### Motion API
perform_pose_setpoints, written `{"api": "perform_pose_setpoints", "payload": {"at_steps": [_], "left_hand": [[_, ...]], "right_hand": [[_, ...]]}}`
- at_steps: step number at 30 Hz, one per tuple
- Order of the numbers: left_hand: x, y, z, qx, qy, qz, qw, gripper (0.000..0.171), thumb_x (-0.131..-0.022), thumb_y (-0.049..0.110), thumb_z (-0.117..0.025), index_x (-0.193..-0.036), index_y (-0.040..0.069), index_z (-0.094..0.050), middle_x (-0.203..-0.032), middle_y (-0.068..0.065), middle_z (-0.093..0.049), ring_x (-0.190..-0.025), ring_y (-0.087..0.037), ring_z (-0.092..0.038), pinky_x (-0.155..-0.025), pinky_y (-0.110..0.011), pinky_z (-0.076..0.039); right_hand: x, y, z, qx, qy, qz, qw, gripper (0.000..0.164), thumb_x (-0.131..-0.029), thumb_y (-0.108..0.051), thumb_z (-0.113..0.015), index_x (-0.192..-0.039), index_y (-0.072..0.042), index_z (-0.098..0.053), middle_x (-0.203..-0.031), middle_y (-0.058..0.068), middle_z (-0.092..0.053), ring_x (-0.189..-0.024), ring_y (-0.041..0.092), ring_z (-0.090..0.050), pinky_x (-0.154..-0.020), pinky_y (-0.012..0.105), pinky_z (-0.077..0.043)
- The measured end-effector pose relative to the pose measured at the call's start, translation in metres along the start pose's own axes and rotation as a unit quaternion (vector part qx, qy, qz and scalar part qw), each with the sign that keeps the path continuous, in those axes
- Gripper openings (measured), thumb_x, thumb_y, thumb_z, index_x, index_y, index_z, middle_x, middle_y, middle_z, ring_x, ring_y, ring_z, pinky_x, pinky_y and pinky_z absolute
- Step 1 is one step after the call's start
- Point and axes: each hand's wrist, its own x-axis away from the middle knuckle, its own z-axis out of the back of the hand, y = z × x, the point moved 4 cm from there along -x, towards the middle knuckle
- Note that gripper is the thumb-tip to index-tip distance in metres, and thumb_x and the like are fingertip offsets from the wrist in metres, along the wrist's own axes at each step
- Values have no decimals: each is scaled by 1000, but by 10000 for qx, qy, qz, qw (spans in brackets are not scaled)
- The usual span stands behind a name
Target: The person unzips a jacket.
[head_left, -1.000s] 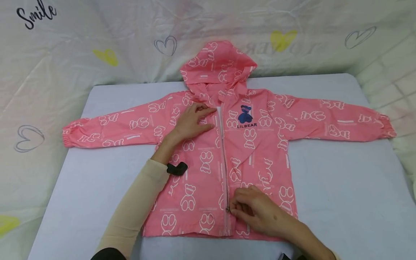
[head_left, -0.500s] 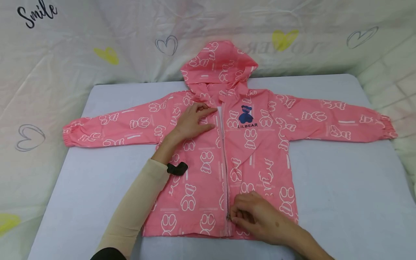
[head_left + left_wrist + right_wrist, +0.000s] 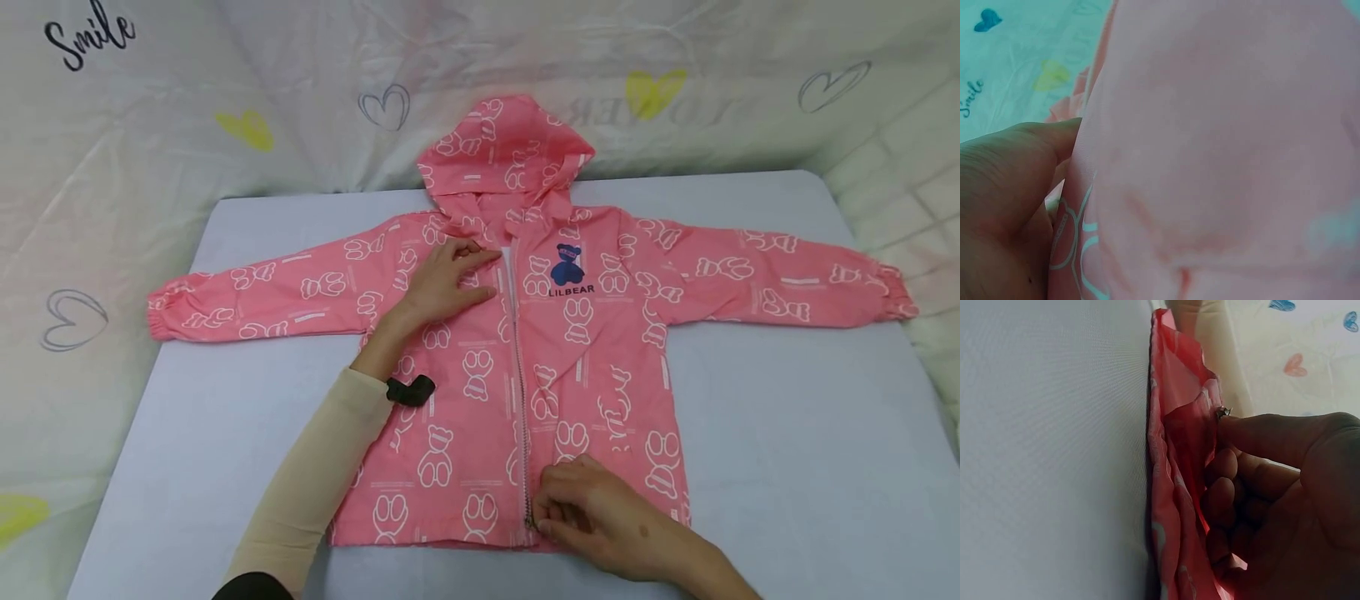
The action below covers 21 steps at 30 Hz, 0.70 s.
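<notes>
A pink hooded jacket [image 3: 465,433] with white bear outlines lies face up, both sleeves spread. Down its front runs a zipper [image 3: 519,375], its small metal slider [image 3: 529,523] now close to the hem. At that slider, my right hand [image 3: 603,518] pinches the zipper pull between thumb and finger, the other fingers curled under. In the right wrist view the metal slider [image 3: 1223,412] shows at the thumb tip. My left hand [image 3: 442,282] rests on the upper chest beside the zipper, fingers extended toward it. Cloth fills most of the left wrist view, next to the left thumb [image 3: 1035,147].
Under the jacket is a table with a white cover [image 3: 787,433]. A pale backdrop [image 3: 300,75] with hearts and lettering rises behind its back edge. The hood [image 3: 510,146] overlaps that edge. My left forearm [image 3: 315,475] crosses the jacket's lower left side.
My right hand has moved down toward the hem, taking the zipper slider with it. The left hand has stayed in place on the upper chest.
</notes>
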Motion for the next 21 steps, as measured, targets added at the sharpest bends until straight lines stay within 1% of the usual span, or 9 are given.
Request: {"api": "perform_pose_setpoints", "payload": {"at_steps": [4, 9, 17, 21], "left_hand": [[-1, 0, -1, -4, 6, -5, 10000, 62, -96, 44, -72, -154, 32, -52, -150, -7, -45, -141, -26, -42, -116, -48, -38], [-1, 1, 0, 16, 22, -44, 10000, 63, -96, 44, -72, -154, 32, -52, -150, -7, -45, -141, -26, -41, -116, -48, -39], [1, 3, 1, 3, 2, 46, 10000, 63, -96, 44, -72, -154, 32, -52, -150, -7, -45, -141, -26, -42, -116, -48, -39], [1, 2, 0, -15, 32, 18, 10000, 62, -96, 44, -71, -154, 32, -52, -150, -7, -45, -141, -26, -41, -116, -48, -39]], "right_hand": [[1, -2, -1, 40, 54, 98, 9999, 21, -96, -23, -76, -94, -42, -65, -86, -32, -52, -79, -10, -47, -77, 12, -38], [3, -3, -2, -4, 43, 170, 9998, 19, -97, -26, -76, -94, -41, -65, -84, -31, -50, -81, -9, -46, -79, 12, -39], [6, -3, -4, -230, -65, -86, 9997, 15, -99, -31, -73, -95, -44, -65, -85, -32, -52, -83, -7, -46, -72, 12, -40], [7, -2, -6, -350, -78, -211, 9991, 15, -99, -32, -73, -95, -44, -64, -84, -31, -52, -83, -5, -46, -70, 13, -41]]}}
